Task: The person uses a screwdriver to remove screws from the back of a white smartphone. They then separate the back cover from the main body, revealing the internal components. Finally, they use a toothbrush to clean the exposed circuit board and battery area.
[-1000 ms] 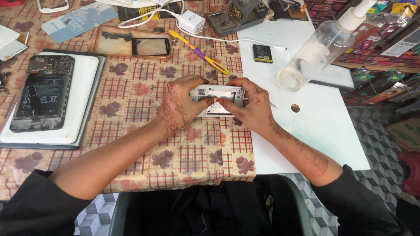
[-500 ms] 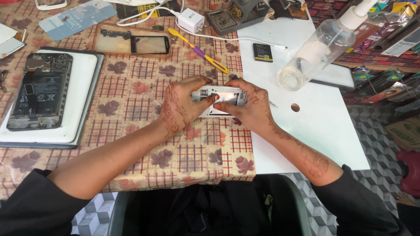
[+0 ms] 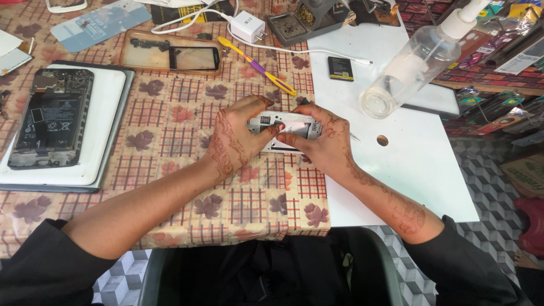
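Both hands hold a small silver-white phone frame [image 3: 286, 128] just above the patterned tablecloth [image 3: 170, 124], near the middle of the table. My left hand [image 3: 235, 136] grips its left end, fingers curled over the top edge. Its right end sits in my right hand [image 3: 320, 139], the thumb pressing on the face. The frame's lower part is hidden behind the fingers.
An opened black phone [image 3: 51, 116] lies on a white tray [image 3: 105, 130] at the left. Behind are a brown tray with a screen glass [image 3: 173, 54], a yellow-purple tool [image 3: 258, 65], a white charger [image 3: 248, 25], a small battery [image 3: 340, 68] and a clear spray bottle [image 3: 411, 65] on a white board [image 3: 408, 158].
The hands shifted slightly while turning the phone frame between them; the right thumb now lies across its face. The camera view drifted a little.
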